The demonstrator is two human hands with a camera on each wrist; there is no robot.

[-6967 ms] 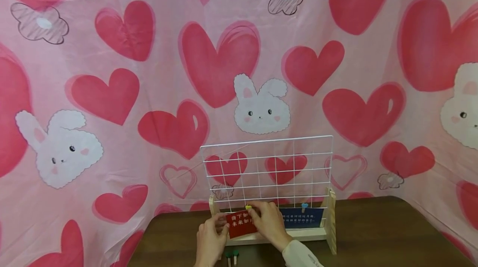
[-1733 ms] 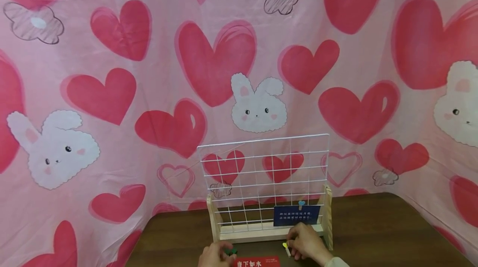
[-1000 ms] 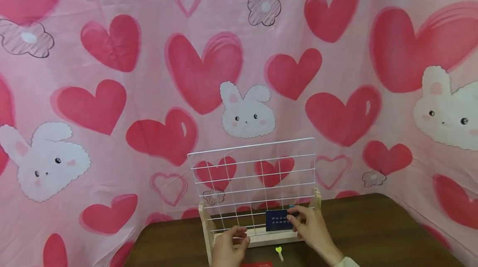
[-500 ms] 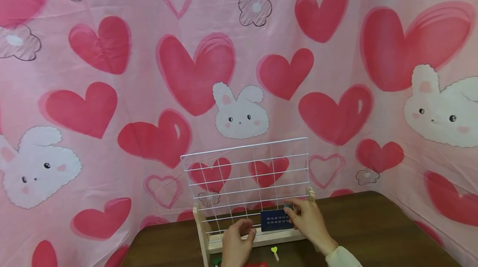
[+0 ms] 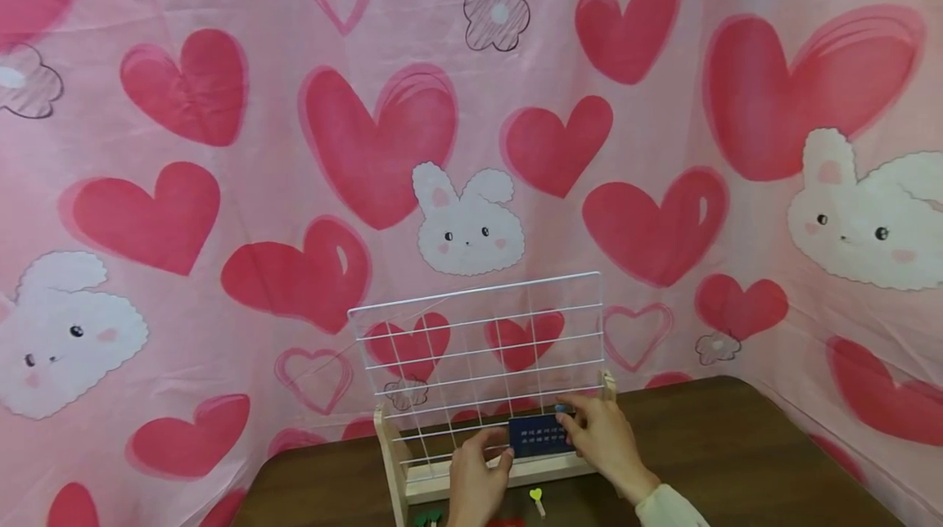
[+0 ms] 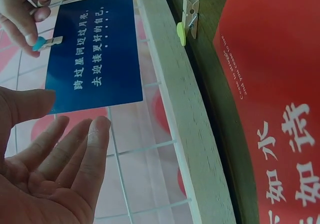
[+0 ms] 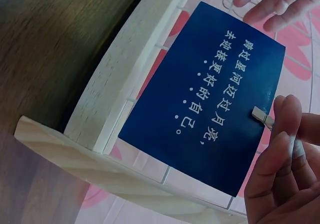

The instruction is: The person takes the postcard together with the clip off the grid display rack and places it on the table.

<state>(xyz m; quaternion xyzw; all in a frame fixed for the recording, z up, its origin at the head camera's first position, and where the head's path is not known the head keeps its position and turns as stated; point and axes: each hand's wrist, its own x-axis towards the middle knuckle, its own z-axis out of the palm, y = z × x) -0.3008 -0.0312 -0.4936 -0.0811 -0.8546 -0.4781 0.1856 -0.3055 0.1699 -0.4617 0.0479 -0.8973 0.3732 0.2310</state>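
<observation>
A dark blue card (image 6: 100, 63) with white writing stands against the lower right of a white wire grid rack (image 5: 475, 290). A small wooden clothespin (image 7: 261, 117) with a blue heart grips the card's top edge. My right hand (image 5: 606, 439) pinches this clothespin's heart end between thumb and fingers. At the card's left edge is my left hand (image 5: 479, 476), fingers spread and thumb apart. In the left wrist view its thumb tip overlaps the card's corner, and nothing is gripped in it.
A yellow-heart clothespin (image 6: 189, 21) lies on the brown table (image 5: 700, 437) in front of the rack's wooden base (image 6: 186, 134). A red card (image 6: 280, 48) lies nearer. Green-topped clothespins (image 5: 429, 519) are at the front left. A pink heart-patterned cloth (image 5: 471, 44) hangs behind.
The red card and yellow clothespin, earlier held at the grid, now lie on the table. My right hand moved from the yellow clothespin up to the blue-heart one; my left hand came to the blue card's edge.
</observation>
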